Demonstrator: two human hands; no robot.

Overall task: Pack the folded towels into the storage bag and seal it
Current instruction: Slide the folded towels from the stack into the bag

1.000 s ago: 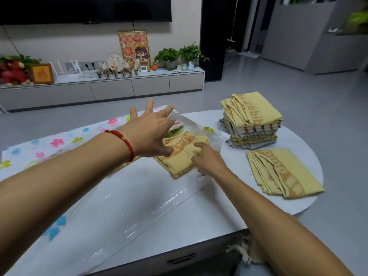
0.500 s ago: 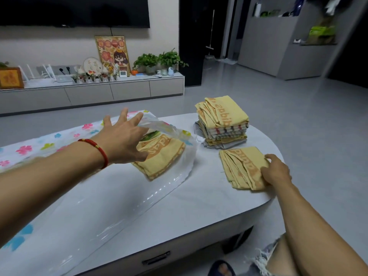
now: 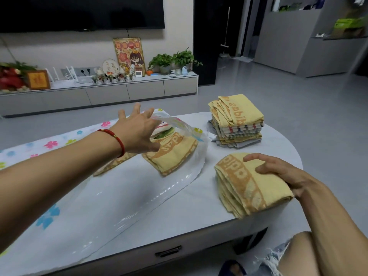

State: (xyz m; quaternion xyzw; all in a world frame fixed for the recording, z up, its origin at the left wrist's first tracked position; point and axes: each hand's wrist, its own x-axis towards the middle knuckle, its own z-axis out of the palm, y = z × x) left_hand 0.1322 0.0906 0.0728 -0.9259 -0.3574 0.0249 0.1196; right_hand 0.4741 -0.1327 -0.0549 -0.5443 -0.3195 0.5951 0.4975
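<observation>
A clear storage bag [image 3: 119,200] with flower print lies flat across the white table [image 3: 189,220], its mouth facing right. One folded yellow towel [image 3: 173,154] sits just inside the mouth, with more fabric deeper in. My left hand [image 3: 137,132] is at the mouth with fingers spread, lifting the upper film. My right hand [image 3: 278,172] grips a second folded yellow towel [image 3: 239,186] at the table's front right edge, fingers on top. A stack of folded towels [image 3: 237,120] stands at the far right of the table.
The table's rounded right end drops to grey floor. A drawer handle [image 3: 168,251] shows on the table's front face. My knee in frayed denim [image 3: 282,255] is at the lower right. A TV cabinet [image 3: 119,92] with plants and frames stands along the far wall.
My right hand left the towel in the bag, moved right to the loose towel, took hold of it and drew it toward the front edge. My left hand stayed at the bag's mouth.
</observation>
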